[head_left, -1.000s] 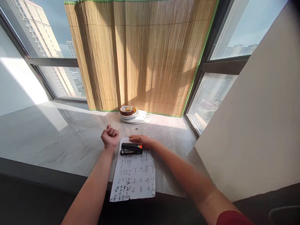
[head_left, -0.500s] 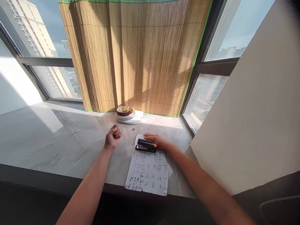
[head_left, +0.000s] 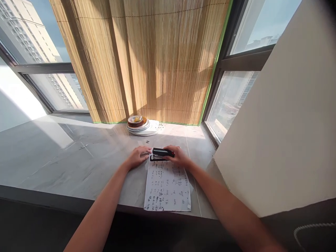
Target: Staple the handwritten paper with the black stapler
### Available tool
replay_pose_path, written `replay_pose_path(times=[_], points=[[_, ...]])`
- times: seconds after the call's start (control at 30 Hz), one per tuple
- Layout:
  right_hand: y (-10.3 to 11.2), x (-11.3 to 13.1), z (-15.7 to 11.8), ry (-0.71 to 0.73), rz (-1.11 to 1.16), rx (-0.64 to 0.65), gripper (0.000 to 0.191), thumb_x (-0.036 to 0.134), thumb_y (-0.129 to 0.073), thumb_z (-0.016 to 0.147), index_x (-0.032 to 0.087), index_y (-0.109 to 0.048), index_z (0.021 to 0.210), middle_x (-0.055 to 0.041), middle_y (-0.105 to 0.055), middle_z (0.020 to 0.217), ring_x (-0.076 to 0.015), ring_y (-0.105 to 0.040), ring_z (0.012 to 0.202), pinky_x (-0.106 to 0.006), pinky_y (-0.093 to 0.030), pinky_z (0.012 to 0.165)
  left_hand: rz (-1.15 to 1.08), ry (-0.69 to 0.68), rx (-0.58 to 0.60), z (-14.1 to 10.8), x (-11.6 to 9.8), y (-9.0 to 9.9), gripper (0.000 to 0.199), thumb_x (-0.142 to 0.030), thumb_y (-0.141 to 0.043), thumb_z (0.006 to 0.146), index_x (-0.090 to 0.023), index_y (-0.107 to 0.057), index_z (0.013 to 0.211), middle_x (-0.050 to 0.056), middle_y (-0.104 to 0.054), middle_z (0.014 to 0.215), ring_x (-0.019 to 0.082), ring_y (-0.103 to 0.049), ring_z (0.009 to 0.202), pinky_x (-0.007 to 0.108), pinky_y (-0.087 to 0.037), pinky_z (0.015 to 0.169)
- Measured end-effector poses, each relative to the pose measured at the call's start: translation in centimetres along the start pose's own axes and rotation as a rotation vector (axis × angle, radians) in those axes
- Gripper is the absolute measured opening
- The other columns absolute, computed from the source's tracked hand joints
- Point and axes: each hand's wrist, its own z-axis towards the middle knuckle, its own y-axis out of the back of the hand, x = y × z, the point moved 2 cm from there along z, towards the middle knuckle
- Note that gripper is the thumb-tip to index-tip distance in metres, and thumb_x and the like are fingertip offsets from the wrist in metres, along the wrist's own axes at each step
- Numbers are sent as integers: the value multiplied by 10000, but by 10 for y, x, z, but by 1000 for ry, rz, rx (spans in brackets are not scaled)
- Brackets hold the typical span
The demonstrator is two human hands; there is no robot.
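A black stapler (head_left: 160,152) lies crosswise over the top of the handwritten paper (head_left: 168,189), its jaws parted toward the left. My right hand (head_left: 179,156) grips the stapler's rear end, thumb on the near side and fingers on the far side. At the paper's upper left edge rests my left hand (head_left: 138,156), fingers stretched toward the stapler's front end, with a gap between thumb and fingers. Its fingertips appear to touch the paper's edge. Just beyond the stapler, small dark pieces (head_left: 147,141) lie on the sill.
The marble-look window sill (head_left: 105,157) carries stacked plates (head_left: 139,130) at the back, before a bamboo blind (head_left: 147,70). A wall (head_left: 275,122) stands close on the right. The sill's front edge (head_left: 65,197) runs below my forearms.
My right hand has gone from lying beside the stapler to gripping its rear end. My left hand has unclenched from a fist and moved right to the paper's edge.
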Motion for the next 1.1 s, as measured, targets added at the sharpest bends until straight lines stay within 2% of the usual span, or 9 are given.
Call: replay_pose_path(times=[0.1, 0.17, 0.3, 0.5, 0.6, 0.7, 0.87, 1.1], points=[[2, -6, 3, -11, 56, -107, 284, 309, -743, 866, 219, -703, 1133, -36, -728, 969, -187, -641, 810, -303, -475, 749, 44, -8, -13, 1, 1, -1, 197, -219, -621, 835, -214, -758, 978, 95, -725, 1220, 282, -633, 1173, 471, -446, 1088], [3, -9, 5, -22, 39, -121, 285, 290, -758, 853, 222, -715, 1126, -34, -724, 951, -189, -636, 816, -307, -471, 757, 52, -1, -15, 1, 0, -1, 149, -223, -607, 844, -209, -744, 900, 94, -722, 1198, 277, -637, 1153, 463, -453, 1075], [1, -14, 6, -44, -19, -86, 272, 261, -779, 835, 219, -734, 1100, -33, -695, 886, -181, -604, 777, -313, -459, 758, 49, 1, -12, 2, -1, 0, 127, -285, -636, 861, -208, -734, 883, 97, -715, 1197, 282, -633, 1152, 457, -452, 1064], [-4, -18, 6, -86, -20, -8, 294, 285, -775, 832, 234, -731, 1119, -42, -666, 907, -190, -588, 802, -329, -450, 782, 24, 27, 7, 3, -2, 1, 177, -353, -626, 892, -204, -723, 884, 102, -711, 1181, 281, -633, 1146, 462, -458, 1056], [1, -18, 6, -114, 104, -19, 274, 349, -676, 892, 244, -703, 1144, -60, -659, 1022, -212, -574, 906, -345, -452, 820, 29, 23, 20, 2, -3, 2, 147, -335, -649, 872, -202, -712, 868, 106, -697, 1203, 280, -630, 1150, 464, -455, 1066], [7, -21, 7, -153, 286, -56, 286, 293, -491, 921, 244, -673, 1136, -55, -642, 1105, -225, -539, 1000, -355, -441, 871, 33, 12, 28, 2, -4, 2, 130, -316, -643, 867, -201, -703, 861, 106, -694, 1201, 280, -630, 1153, 470, -452, 1071], [7, -30, 8, -223, 337, 22, 346, 228, -419, 810, 217, -681, 1035, -28, -617, 965, -215, -521, 919, -339, -413, 845, 27, 2, 22, 2, -6, 3, 150, -284, -626, 857, -203, -689, 967, 99, -695, 1198, 276, -624, 1160, 465, -444, 1074], [3, -29, 12, -223, 315, 33, 355, 218, -399, 771, 199, -669, 1001, -36, -641, 965, -220, -545, 919, -341, -423, 847, 68, 33, 81, 1, -3, 4, 369, -206, -592, 772, -217, -663, 1134, 84, -669, 1267, 299, -574, 1235, 482, -367, 1145]])
